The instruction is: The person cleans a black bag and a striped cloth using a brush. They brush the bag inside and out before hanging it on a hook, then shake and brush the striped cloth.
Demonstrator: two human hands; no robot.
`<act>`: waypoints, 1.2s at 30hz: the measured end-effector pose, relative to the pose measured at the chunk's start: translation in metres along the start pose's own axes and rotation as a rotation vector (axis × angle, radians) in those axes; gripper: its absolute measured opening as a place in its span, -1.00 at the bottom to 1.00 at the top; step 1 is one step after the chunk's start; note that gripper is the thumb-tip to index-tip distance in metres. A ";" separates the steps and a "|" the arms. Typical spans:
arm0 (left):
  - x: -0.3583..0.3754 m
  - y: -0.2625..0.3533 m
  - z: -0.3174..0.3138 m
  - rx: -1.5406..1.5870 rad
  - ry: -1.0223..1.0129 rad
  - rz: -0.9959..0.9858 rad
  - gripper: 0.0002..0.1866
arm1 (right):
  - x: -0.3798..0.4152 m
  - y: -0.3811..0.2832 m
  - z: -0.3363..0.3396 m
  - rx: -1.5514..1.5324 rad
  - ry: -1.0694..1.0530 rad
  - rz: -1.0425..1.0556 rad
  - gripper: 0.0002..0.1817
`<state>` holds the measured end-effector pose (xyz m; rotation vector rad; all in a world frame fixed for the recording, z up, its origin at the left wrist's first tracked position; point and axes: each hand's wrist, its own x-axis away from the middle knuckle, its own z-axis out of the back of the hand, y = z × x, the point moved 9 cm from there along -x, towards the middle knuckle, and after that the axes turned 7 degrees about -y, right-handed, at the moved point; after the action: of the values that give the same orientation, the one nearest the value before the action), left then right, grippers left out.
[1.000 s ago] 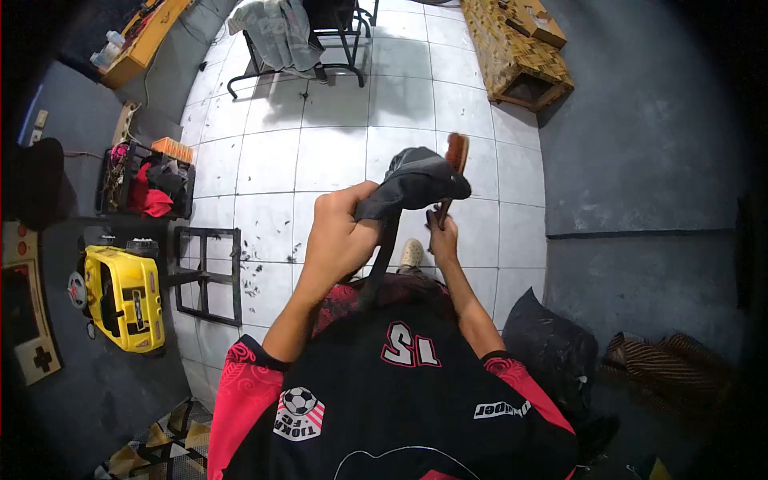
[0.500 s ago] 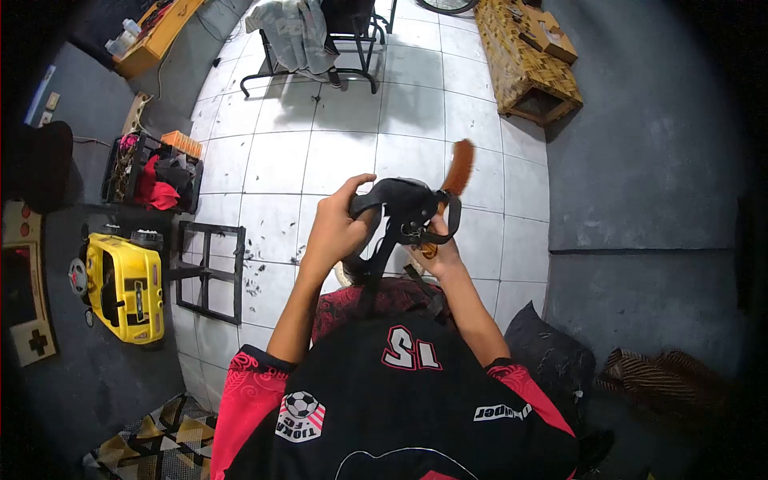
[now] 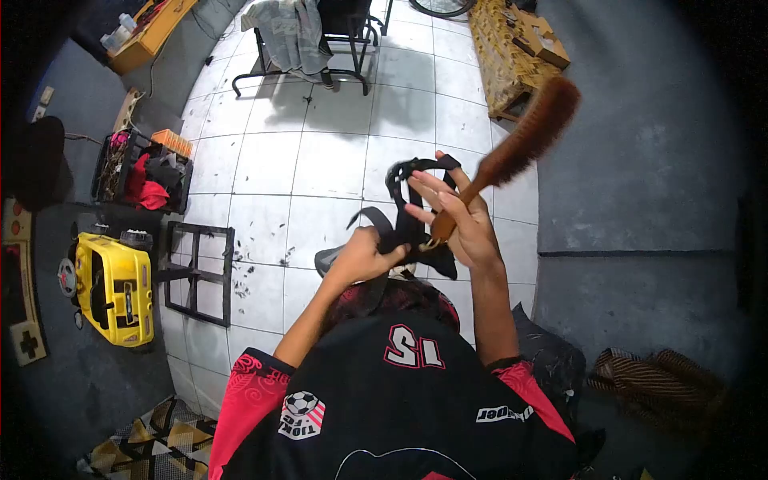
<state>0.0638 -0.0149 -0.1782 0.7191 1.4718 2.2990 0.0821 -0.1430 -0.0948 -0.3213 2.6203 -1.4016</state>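
Note:
A black item with straps and a metal ring (image 3: 412, 232), whose exact kind I cannot make out, hangs between my two hands in front of my lap. My left hand (image 3: 362, 260) is closed around its dark strap, thumb pointing right. A brush with a brown wooden handle and reddish-brown bristles (image 3: 528, 132) slants up to the right; its handle is pinned under the thumb of my right hand (image 3: 468, 228). The other fingers of that hand stretch out to the left, and a black strap loops over their tips.
White floor tiles (image 3: 324, 172) carry scattered dark tufts. At left stand a yellow toy car (image 3: 124, 292), a black frame (image 3: 200, 272) and a crate of odds and ends (image 3: 144, 172). A cloth-draped chair (image 3: 296, 44) and a woven bench (image 3: 496, 56) are farther off.
The brush has swung up and right, its bristles now nearer the camera. My right hand has turned and spread its fingers within the straps. My left hand has moved lower with the black item.

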 end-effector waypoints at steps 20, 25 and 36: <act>0.025 0.007 0.030 0.878 -0.033 -0.036 -0.73 | 0.033 0.044 0.032 0.972 0.171 -0.104 -0.47; 0.049 -0.012 0.082 1.018 -0.056 -0.259 -0.66 | 0.038 0.027 0.053 1.043 0.277 -0.143 -0.57; 0.020 0.024 0.147 -0.559 0.707 -0.192 -0.47 | 0.033 0.031 0.051 1.139 0.157 -0.253 -0.73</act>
<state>0.1312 0.0952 -0.1015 -0.4104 0.9462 2.7358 0.0585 -0.1751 -0.1499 -0.3700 1.4720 -2.7490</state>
